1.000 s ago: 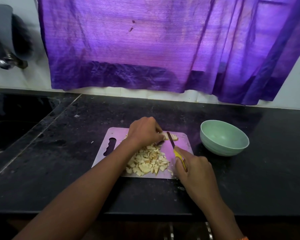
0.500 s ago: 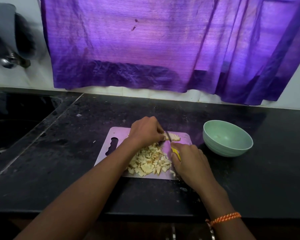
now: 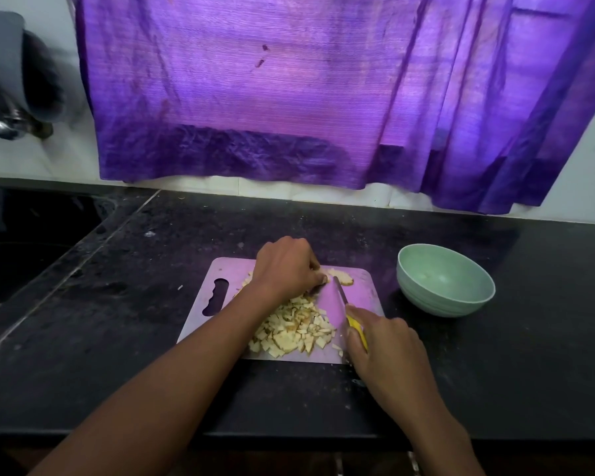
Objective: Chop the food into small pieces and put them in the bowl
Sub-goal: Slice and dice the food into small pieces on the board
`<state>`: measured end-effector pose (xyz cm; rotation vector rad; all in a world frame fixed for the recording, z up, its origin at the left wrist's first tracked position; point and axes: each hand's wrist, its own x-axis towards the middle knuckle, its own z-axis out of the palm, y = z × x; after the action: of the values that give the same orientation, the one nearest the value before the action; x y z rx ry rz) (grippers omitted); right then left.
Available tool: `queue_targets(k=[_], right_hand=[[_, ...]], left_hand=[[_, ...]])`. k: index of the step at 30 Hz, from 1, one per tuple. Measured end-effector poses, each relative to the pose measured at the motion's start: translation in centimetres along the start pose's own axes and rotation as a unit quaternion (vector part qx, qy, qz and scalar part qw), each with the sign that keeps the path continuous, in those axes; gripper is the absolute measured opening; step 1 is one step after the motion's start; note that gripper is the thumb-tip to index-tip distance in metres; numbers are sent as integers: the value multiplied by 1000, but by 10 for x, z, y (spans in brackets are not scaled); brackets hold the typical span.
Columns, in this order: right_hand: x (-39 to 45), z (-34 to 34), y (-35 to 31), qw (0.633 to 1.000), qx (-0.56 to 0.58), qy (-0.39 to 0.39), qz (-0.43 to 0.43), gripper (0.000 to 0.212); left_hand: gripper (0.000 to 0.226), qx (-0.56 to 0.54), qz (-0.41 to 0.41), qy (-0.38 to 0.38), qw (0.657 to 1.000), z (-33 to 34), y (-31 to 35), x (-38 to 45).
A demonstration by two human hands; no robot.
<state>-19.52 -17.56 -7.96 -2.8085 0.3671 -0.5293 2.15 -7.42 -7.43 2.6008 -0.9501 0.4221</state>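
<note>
Black countertop (image 3: 117, 338), frame center: left hand (image 3: 285, 269) curled, pinning food (image 3: 340, 276); right hand (image 3: 389, 348) wrapped knife (image 3: 346, 307) for chopping.

Background of my head view. A black stone countertop (image 3: 495, 372), speckled with pale crumbs, spans the frame. At far left I see a dark sink basin (image 3: 18, 255) set into it, with a blurred metal tap (image 3: 6, 127) above on the wall. White wall tiles (image 3: 31, 156) run behind the counter. A purple curtain (image 3: 289, 91), backlit and creased, hangs over them, its hem just above the counter's rear edge.
</note>
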Motion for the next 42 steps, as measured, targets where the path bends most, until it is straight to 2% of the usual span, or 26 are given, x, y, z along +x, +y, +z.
queue_targets(k=[6,11,16,22,29,34,37,42], right_hand=[[-1,7,6,996,78,40,0,43],[19,10,-5,999,30,42,-3,37],[30,11,-9,999,13,33,-10,38],[39,10,-10,1000,-20,-14,-15,38],[36,10,-10,1000,-5,-9,-11,30],[15,3,-1,1000,8,-5,-3,38],[2,3,6,1000,19,11,-14,42],[0,4,3,991,110,73,-4,40]], left_hand=[[28,-42,-4,-23,999,-3,-7,3],[17,-49,-5,-34,998,-6,-14,6],[25,-39,10,-38,998,-4,-13,5],[23,-42,6,-33,999,-3,-9,3],[24,-7,-12,-11,1000,-3,-3,1],[22,3,-25,-4,1000,0,-3,1],[22,1,-20,-4,1000,1,-5,1],[16,-49,-15,-27,998,-6,-10,2]])
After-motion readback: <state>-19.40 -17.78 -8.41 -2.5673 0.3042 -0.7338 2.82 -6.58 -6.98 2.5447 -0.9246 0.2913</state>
